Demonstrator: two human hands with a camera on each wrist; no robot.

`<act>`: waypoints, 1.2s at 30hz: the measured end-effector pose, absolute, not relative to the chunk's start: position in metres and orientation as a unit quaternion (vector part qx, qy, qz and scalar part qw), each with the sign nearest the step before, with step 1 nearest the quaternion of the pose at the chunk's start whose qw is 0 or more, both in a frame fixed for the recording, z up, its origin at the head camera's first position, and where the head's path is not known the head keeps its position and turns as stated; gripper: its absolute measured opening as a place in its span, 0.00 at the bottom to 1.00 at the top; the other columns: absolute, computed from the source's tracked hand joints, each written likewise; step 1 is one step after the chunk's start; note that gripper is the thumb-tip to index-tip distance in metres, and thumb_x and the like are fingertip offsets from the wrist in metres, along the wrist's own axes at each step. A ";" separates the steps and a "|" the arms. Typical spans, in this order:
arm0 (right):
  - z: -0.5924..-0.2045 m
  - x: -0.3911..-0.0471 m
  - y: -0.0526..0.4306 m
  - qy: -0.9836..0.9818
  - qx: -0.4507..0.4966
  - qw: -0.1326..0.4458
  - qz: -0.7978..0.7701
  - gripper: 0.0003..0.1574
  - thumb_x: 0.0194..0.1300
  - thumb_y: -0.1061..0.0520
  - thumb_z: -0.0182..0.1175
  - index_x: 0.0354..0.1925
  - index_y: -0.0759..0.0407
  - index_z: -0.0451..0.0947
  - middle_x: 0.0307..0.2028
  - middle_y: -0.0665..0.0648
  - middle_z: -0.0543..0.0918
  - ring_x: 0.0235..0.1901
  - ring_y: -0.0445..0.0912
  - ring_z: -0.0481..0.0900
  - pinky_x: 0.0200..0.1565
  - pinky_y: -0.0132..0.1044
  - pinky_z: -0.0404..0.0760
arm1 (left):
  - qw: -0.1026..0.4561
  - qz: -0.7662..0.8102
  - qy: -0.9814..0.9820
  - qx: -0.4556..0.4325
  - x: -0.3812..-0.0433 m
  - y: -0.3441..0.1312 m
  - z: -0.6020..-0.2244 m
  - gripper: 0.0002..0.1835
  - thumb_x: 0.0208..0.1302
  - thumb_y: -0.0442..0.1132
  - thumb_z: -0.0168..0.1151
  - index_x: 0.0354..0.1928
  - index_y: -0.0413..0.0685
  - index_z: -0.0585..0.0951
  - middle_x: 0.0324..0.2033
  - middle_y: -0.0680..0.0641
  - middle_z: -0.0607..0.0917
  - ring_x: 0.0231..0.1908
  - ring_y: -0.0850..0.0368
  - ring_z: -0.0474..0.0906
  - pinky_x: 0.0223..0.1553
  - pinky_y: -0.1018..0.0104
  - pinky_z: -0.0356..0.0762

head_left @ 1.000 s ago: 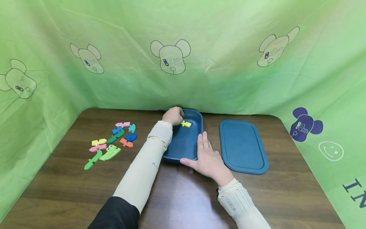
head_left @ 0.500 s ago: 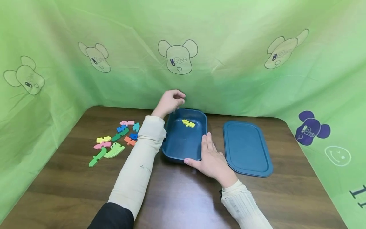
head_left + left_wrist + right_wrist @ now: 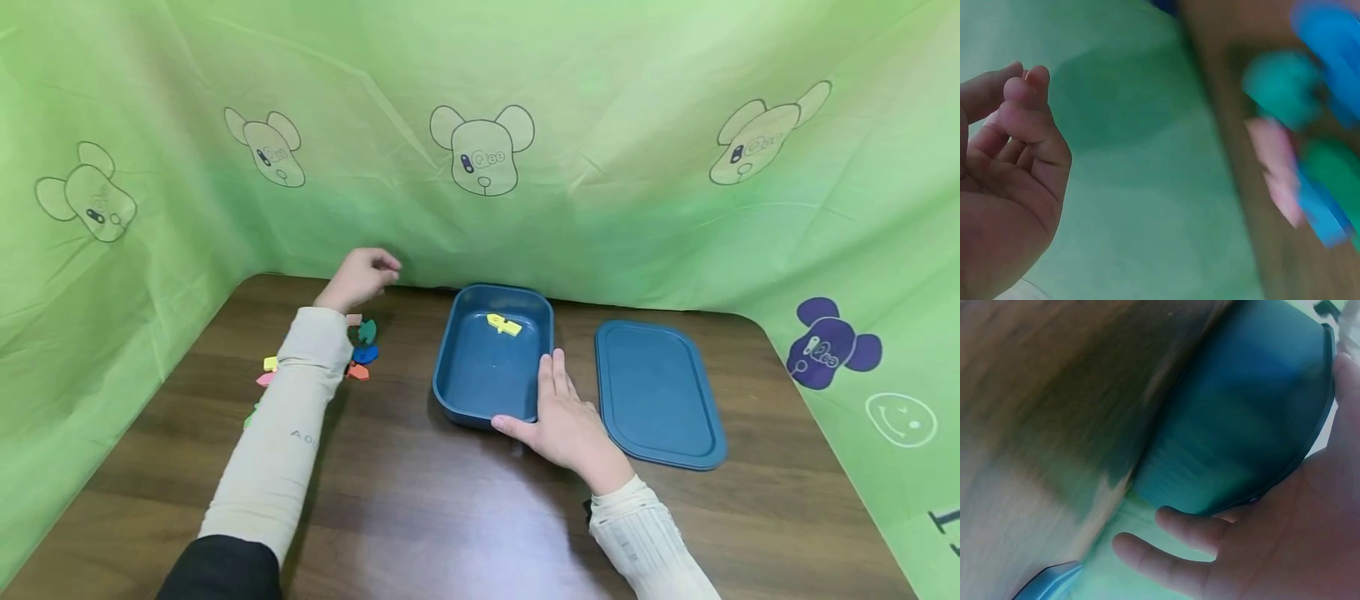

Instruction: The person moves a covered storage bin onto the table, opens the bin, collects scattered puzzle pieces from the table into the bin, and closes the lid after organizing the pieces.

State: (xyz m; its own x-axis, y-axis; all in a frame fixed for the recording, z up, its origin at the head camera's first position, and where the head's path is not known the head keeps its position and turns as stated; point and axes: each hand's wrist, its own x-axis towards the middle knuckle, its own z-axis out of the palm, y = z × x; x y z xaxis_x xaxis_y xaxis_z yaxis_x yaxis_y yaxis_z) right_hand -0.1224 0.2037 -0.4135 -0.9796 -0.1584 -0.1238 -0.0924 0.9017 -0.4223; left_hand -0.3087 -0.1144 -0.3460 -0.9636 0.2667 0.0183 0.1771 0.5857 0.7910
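My left hand (image 3: 358,279) hovers above the far left of the table, fingers loosely bent. In the left wrist view that hand (image 3: 1016,162) shows nothing between thumb and fingers. Near it lie colourful flat puzzle pieces, among them a teal piece (image 3: 367,332), a blue piece (image 3: 365,355) and an orange piece (image 3: 358,372); my left forearm hides others. Straight fingers of my right hand (image 3: 573,429) rest against the right wall and near corner of a blue open box (image 3: 487,375). A yellow puzzle piece (image 3: 503,324) lies inside the box toward its far end.
The blue lid (image 3: 662,396) lies flat to the right of the box. A green printed cloth (image 3: 480,233) hangs behind and along both sides of the wooden table (image 3: 420,517).
My left hand has come out of the box, risen and swung left over the table toward the loose pieces. The yellow piece stays in the box. My right hand keeps its place on the box.
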 end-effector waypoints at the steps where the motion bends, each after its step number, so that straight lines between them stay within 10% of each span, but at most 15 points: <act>1: -0.414 -0.122 0.204 0.972 -0.065 0.077 -0.211 0.80 0.58 0.16 0.54 0.78 0.70 0.33 0.78 0.68 0.30 0.74 0.67 0.47 0.61 0.70 0.61 | 0.058 0.424 0.896 0.118 -0.310 -0.125 -0.351 0.15 0.74 0.33 0.56 0.56 0.32 0.79 0.42 0.38 0.82 0.33 0.47 0.78 0.35 0.59 0.77; 7: -0.414 -0.121 0.202 0.972 -0.065 0.077 -0.212 0.79 0.59 0.18 0.56 0.78 0.70 0.33 0.78 0.68 0.31 0.73 0.69 0.49 0.61 0.71 0.61 | 0.087 0.332 0.936 0.080 -0.312 -0.178 -0.378 0.14 0.72 0.31 0.56 0.55 0.30 0.80 0.48 0.34 0.82 0.48 0.38 0.78 0.48 0.50 0.76; 36: -0.415 -0.122 0.203 0.974 -0.065 0.066 -0.205 0.81 0.56 0.14 0.53 0.79 0.69 0.34 0.78 0.68 0.32 0.72 0.70 0.54 0.61 0.72 0.62 | 0.093 0.194 0.976 0.040 -0.318 -0.221 -0.414 0.13 0.67 0.36 0.64 0.46 0.32 0.81 0.40 0.36 0.83 0.38 0.42 0.76 0.42 0.47 0.75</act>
State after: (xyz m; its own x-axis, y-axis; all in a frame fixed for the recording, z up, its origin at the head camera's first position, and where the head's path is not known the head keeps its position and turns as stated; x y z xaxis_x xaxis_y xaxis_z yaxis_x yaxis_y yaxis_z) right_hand -0.1217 0.2035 -0.4153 -0.9826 -0.1547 -0.1024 -0.1003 0.9075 -0.4080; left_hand -0.3185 -0.2210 -0.4143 -0.9795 0.1138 -0.1663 0.0417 0.9218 0.3855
